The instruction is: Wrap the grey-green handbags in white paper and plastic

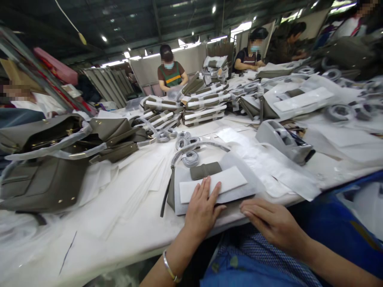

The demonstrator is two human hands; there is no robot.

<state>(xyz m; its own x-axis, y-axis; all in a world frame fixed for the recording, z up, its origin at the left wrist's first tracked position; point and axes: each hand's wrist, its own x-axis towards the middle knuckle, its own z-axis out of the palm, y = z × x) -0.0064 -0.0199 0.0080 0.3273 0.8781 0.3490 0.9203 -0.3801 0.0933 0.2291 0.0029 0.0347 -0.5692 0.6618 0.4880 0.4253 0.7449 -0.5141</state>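
A small olive-grey handbag [170, 193] lies on the table in front of me, its handle [197, 146] wrapped and arching away. Thin whitish wrapping [243, 161] covers much of its front. Across the front lies a white padding strip [231, 179], just below the olive flap tab [206, 170]. My left hand [203, 205] rests flat on the strip and bag with fingers spread. By the bag's lower right corner, my right hand [266, 217] has its fingers pressed together; anything between them is hidden.
A grey tape dispenser [281, 139] stands right of the bag, beside white sheets [263, 167]. Wrapped strap coils [190, 158] lie behind it. Larger olive bags [44, 179] fill the left side. Stacked wrapped bags [205, 105] stand farther back, where co-workers [172, 73] sit.
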